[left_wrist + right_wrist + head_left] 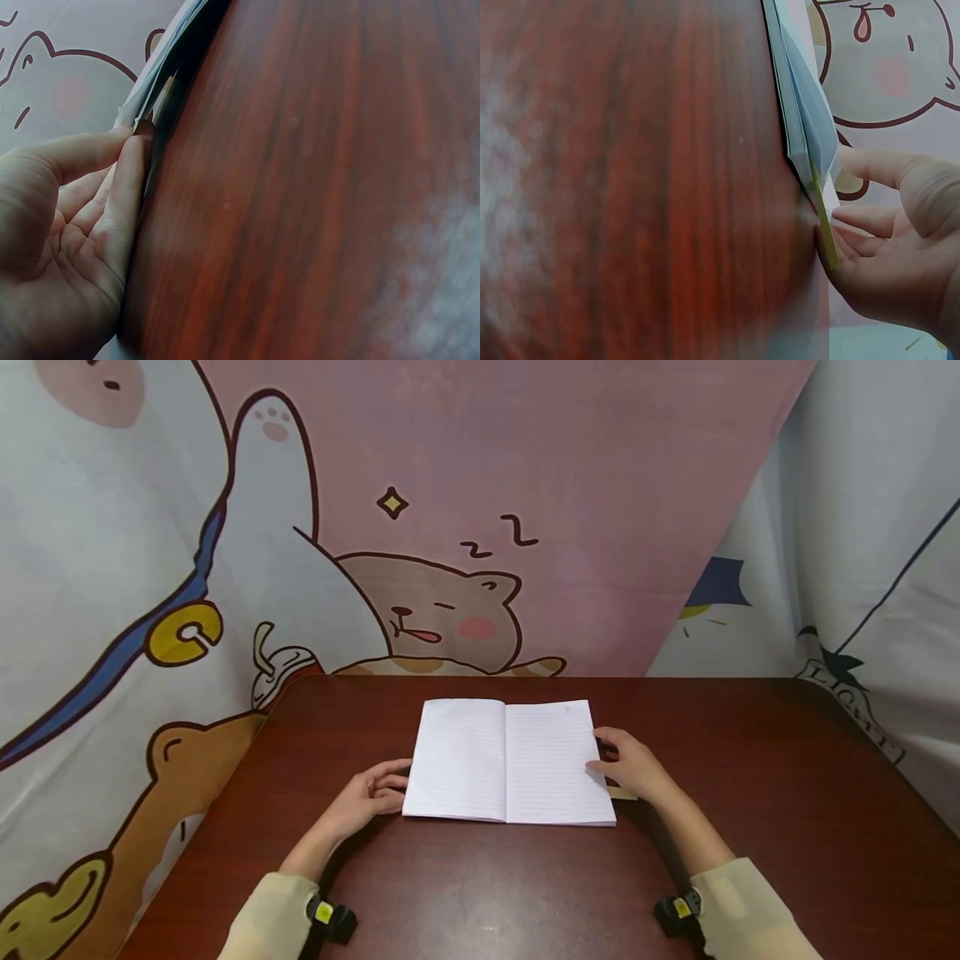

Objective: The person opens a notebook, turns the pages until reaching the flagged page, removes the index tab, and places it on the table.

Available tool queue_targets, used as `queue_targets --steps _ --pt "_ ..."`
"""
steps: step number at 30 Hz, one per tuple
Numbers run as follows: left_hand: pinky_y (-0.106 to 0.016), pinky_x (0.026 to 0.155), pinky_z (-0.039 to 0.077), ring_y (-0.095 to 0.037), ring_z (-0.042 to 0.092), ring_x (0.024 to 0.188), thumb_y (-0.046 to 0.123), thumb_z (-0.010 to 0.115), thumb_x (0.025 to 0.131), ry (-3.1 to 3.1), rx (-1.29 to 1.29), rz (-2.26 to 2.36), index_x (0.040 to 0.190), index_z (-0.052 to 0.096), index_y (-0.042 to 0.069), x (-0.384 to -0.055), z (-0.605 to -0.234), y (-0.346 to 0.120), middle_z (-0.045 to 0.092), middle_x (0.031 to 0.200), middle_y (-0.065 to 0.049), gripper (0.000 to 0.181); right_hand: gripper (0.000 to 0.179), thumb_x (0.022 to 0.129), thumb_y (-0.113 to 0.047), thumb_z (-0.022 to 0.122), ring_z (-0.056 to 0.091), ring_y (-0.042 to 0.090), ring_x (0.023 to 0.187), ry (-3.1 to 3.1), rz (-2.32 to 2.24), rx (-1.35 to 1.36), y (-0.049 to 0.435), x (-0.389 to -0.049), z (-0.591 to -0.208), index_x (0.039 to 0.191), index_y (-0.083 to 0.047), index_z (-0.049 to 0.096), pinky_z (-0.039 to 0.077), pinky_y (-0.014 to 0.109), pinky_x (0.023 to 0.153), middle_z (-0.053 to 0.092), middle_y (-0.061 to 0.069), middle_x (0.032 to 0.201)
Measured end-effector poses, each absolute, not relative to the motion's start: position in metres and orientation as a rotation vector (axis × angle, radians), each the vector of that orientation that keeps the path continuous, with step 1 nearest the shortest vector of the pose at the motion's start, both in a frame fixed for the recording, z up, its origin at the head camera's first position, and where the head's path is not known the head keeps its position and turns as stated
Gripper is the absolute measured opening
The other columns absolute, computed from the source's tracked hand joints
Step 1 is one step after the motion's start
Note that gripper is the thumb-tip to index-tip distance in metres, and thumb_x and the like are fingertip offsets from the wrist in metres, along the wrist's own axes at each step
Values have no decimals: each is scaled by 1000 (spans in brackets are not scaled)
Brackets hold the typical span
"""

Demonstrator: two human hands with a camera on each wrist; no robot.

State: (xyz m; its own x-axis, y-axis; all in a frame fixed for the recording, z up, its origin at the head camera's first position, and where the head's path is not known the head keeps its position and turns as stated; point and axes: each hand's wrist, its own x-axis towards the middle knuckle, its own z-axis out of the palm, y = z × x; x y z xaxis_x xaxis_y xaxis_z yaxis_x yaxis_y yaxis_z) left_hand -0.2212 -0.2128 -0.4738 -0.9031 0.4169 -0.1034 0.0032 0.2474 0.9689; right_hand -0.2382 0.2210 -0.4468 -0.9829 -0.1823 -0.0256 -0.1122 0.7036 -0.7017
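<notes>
An open notebook (461, 760) with lined white pages lies on the table, its fold running down the middle. At its left edge, my left hand (366, 799) pinches the pages and cover between thumb and fingers, as the left wrist view shows at the notebook edge (154, 75). My right hand (633, 768) holds the right edge, thumb on the page and the other fingers beside and under it. A yellowish flap (825, 232) juts out from below the notebook on that side, against the right fingers. Some fingertips are hidden behind the edges.
The dark reddish-brown wooden table (480, 885) spreads around the notebook. Cloth printed with cartoon animals (442, 602) hangs behind the table and along its sides. A small black camera is strapped to each wrist, the left camera (341, 922) and the right camera (671, 917).
</notes>
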Motion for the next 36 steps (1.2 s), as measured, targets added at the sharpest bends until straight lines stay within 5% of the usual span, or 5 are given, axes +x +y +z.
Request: queue_targets --steps 19,36 --pt "-23 83 57 -4 66 96 3 62 96 2189 377 1698 149 40 -1 -220 -473 -213 60 127 -29 58 70 88 -11 73 53 50 125 2833 -957 -233 216 -238 -442 142 17 39 47 55 103 35 36 148" --pt "-23 83 57 -4 66 96 1 62 95 2186 370 1703 149 40 0 -220 -473 -212 60 126 -29 58 46 91 -1 66 56 46 124 2892 -1255 -123 215 -236 -443 134 6 54 48 55 102 53 31 137"
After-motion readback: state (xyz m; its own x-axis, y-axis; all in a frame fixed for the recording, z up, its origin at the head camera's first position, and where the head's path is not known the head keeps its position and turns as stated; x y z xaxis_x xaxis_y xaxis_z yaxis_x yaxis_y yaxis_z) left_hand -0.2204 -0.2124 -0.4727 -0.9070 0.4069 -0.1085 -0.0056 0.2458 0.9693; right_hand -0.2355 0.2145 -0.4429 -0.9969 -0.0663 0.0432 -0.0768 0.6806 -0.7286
